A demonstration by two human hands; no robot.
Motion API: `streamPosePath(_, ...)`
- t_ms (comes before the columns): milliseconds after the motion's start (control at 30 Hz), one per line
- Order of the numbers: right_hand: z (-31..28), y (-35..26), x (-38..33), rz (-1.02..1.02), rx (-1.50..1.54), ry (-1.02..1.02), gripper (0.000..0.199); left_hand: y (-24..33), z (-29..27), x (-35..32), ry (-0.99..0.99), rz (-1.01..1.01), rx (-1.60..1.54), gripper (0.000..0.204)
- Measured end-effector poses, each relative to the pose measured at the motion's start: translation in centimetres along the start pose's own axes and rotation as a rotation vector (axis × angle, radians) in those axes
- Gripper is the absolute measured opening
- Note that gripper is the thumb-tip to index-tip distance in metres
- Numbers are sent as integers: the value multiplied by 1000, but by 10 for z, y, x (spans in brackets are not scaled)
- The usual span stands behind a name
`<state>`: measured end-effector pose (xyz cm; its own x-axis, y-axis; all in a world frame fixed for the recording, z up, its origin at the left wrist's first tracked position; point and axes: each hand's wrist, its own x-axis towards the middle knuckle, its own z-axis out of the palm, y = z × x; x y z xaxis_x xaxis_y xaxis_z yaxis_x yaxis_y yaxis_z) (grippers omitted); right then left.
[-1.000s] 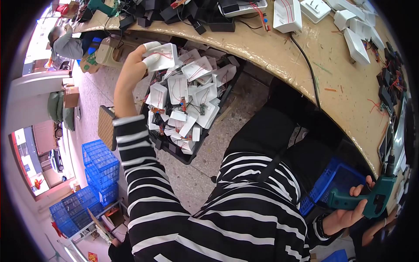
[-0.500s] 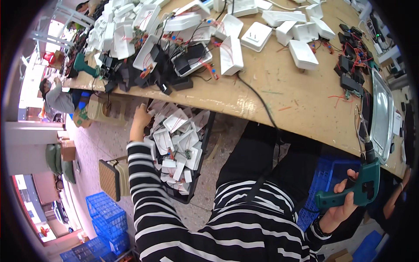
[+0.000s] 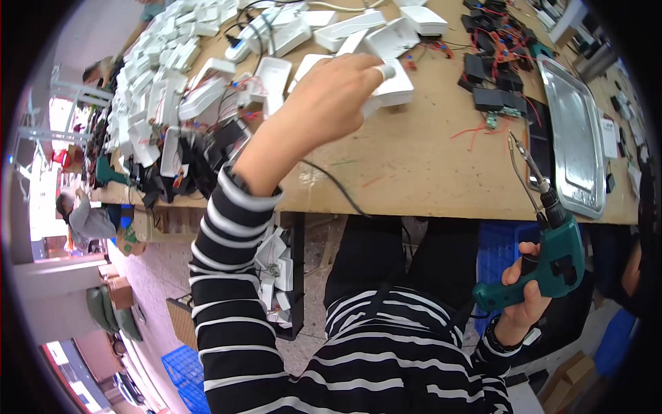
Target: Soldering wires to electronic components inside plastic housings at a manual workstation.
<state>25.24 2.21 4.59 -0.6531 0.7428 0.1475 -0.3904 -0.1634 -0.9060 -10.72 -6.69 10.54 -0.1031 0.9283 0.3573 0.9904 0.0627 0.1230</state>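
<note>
My left hand [image 3: 327, 100] reaches over the bench among the white plastic cases, a white cover on one fingertip. Its fingers close on the left end of a white plastic case [image 3: 398, 88]; the thumb side is partly hidden. Low at the right, my right hand [image 3: 525, 293] grips a green pistol-shaped soldering gun [image 3: 562, 252]. The gun's metal tip and thin feed tube point up over the table edge, near loose red wires [image 3: 476, 131].
White cases [image 3: 155, 76] heap at the far left, with black parts [image 3: 196, 169] before them. Black modules with red wires [image 3: 493, 72] and a metal tray [image 3: 578, 138] stand at the right. Below the bench is a black crate [image 3: 296, 303] of cases. A black cable [image 3: 338, 183] crosses the edge.
My left hand has risen from the crate below the bench to the cases on top. The view has shifted; my right hand still holds the soldering gun.
</note>
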Motion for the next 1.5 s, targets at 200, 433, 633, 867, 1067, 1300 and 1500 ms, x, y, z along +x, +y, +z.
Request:
streamPosePath(200, -21, -2, -10, -21, 5, 96, 60, 19, 45, 7, -121, 43, 251, 16)
streamPosePath(433, -30, 6, -7, -17, 50, 90, 58, 105, 86, -22, 307, -138, -4, 23)
streamPosePath(633, -22, 3, -12, -67, 64, 143, 59, 120, 80, -27, 291, -176, -62, 22)
streamPosePath(867, -33, 2, -17, -54, 0, 89, 59, 74, 30, -1, 355, 3, 107, 22)
streamPosePath(1067, -31, 4, -10, -50, -11, 108, 59, -12, 55, 55, -28, 383, 407, 6)
streamPosePath(1300, -36, 3, -5, -19, -28, 173, 60, -35, 64, 84, -247, 611, 280, 5)
streamPosePath(1500, -35, 0, 1, -36, -32, 149, 61, -32, 70, 94, 339, -123, -542, 14)
